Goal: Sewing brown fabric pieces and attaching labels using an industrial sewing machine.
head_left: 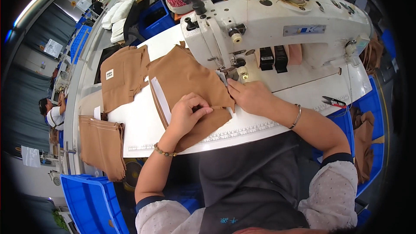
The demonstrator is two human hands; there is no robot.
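A brown fabric piece with a white strip along its left side lies on the white sewing table, its right edge at the needle area of a white sewing machine. My left hand pinches a fold of this fabric near its front edge, thumb against the curled fingers. Close to the presser foot, my right hand rests with fingers stretched forward and lying on the fabric's edge. A small grey-white piece shows beside those fingertips; what it is I cannot make out.
Left lie brown fabric pieces with a white label and a brown stack hanging over the edge. Thread snips lie at the right. Blue bins stand around the table. Label rolls sit under the machine arm. Other people are beyond.
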